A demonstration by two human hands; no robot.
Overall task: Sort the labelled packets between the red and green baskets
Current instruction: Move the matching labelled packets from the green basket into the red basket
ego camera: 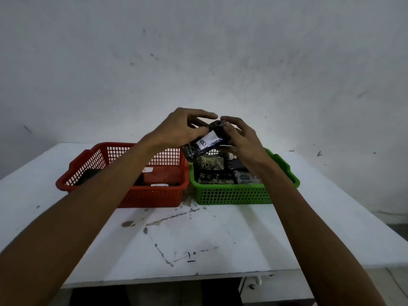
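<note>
a dark packet (204, 142) is carrying a white label (207, 140) with a handwritten mark that is reading like a "b", though the stroke is loose and hard to be sure of. both hands are gripping this packet above the gap between the two baskets: the left hand (180, 129) is pinching its upper left edge, with the thumb and forefinger fingers (204, 130) closing on the wrapping, and the right hand (240, 134) is clasping its right end, with its fingers (229, 120) curling over the top. the packet is sitting tilted between the two sets of fingers, its lower end pointing down and to the left.

below and left of the fingers, the red basket (152, 195) is holding a few dark packets with white labels (157, 185); the writing on them is too small to read. directly below the right hand's fingers, the green basket (234, 195) is holding many dark and clear packets (212, 162), packed close. the two baskets are standing just beside each other, nearly touching.

both are resting on a white desk (198, 235), which is showing scuffs, brown stains and faint pen lines, with a small drawn "1" and a dash nearer the person than the fingers. a pale, marked wall (198, 51) is rising behind the desk.
</note>
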